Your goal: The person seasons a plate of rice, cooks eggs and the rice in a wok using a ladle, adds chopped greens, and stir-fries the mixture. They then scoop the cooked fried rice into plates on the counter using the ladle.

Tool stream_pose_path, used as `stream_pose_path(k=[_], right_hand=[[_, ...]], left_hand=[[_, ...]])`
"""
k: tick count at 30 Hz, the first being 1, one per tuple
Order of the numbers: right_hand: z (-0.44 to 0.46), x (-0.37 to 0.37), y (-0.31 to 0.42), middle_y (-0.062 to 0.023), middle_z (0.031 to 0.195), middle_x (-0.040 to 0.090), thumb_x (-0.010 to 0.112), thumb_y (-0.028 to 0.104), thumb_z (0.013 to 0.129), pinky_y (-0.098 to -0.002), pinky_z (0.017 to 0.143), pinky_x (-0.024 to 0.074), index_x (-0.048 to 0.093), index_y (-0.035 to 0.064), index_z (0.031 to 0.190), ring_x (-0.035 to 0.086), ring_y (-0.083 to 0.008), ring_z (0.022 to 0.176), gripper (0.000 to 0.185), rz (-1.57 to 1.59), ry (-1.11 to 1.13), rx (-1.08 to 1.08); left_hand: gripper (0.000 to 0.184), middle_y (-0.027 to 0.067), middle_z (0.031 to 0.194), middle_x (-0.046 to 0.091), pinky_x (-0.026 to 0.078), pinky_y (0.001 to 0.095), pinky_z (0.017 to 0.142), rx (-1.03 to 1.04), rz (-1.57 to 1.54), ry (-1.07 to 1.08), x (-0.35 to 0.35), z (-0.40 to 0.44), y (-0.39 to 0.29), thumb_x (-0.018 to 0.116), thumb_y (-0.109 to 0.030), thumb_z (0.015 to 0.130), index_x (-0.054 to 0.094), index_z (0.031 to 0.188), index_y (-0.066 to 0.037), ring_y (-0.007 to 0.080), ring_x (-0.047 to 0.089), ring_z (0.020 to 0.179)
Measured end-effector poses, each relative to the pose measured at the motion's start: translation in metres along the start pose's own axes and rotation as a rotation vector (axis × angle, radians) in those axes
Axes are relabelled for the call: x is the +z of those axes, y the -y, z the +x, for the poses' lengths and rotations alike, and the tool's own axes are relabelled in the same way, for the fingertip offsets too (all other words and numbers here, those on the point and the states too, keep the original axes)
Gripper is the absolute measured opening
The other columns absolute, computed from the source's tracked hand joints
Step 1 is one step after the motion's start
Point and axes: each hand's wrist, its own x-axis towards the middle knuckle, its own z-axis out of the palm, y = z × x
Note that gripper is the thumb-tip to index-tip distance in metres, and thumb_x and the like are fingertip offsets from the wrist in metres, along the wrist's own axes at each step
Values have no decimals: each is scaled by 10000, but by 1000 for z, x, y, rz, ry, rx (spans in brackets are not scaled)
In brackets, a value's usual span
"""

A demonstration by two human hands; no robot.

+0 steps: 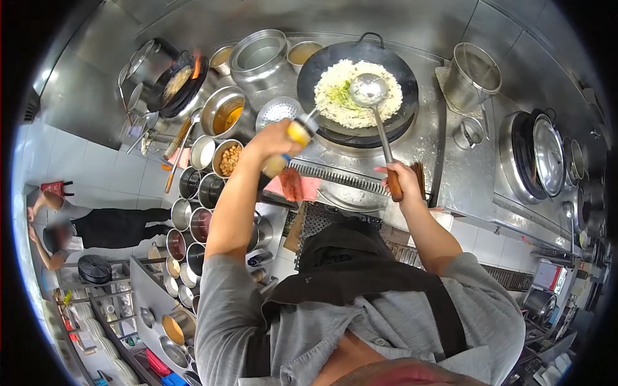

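Note:
My left hand [277, 143] is closed around a bottle [298, 133] with a yellow label, tilted so its neck points to the left side of a large black wok [407, 77]. White rice [344, 72] with a green patch near its middle lies in the wok. My right hand [402, 181] grips the wooden handle of a steel ladle [369, 89], whose round bowl rests over the rice. Just left of the wok sits a perforated strainer [279, 113]. A reddish cloth [292, 184] lies at the counter's front edge, below the bottle.
Several metal pots [212, 190] of ingredients stand at the left. A second wok [168, 80] is at the upper left. A tall strainer pot [473, 72] and a lidded wok [549, 154] stand right. A co-worker [96, 235] in a black apron is far left.

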Motion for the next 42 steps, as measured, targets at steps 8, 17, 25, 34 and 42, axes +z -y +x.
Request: stream_pose_path(k=[8,17,25,34,42], right_hand=[[-4,-29,3,-128,770,625,548,54,794,-346,520,512,482,-5,1329,607,-189,521,542,-891,-73,-209],[7,-58,-12,-225,913,639,604,32,783,-496,698,504,490,115,1324,628,-409,787,560,-1500,-294,-908],[32,-75,17,-99,738,626,609,149,894,-323,460,449,441,75,1391,554,-175,543,531,-1550,-122,-524],[-62,-18,13,-198,682,580,611,189,894,-406,623,455,464,163,1384,537,-259,584,513,-1681,-172,-388],[49,21,14,-239,860,650,590,220,879,-471,719,495,474,145,1353,614,-442,798,494,-1389,-418,-420]], left_hand=[[768,258,1093,639,478,413,899,-161,-68,-105,44,42,1,740,-429,588,550,1180,21,384,610,1053],[724,92,1107,597,489,384,897,65,-1377,-672,138,-83,36,812,-97,657,409,1256,-47,203,601,1002],[745,73,1125,603,453,358,933,-343,-1143,-1271,210,-288,139,833,-177,615,465,1247,-40,174,573,1047],[685,153,1080,593,484,433,907,-1209,-335,-1640,276,-422,275,855,-144,565,549,1158,14,304,590,970],[966,258,1271,515,400,449,1009,-1211,-352,-1610,318,-410,314,890,-348,627,376,1320,87,363,536,1127]])
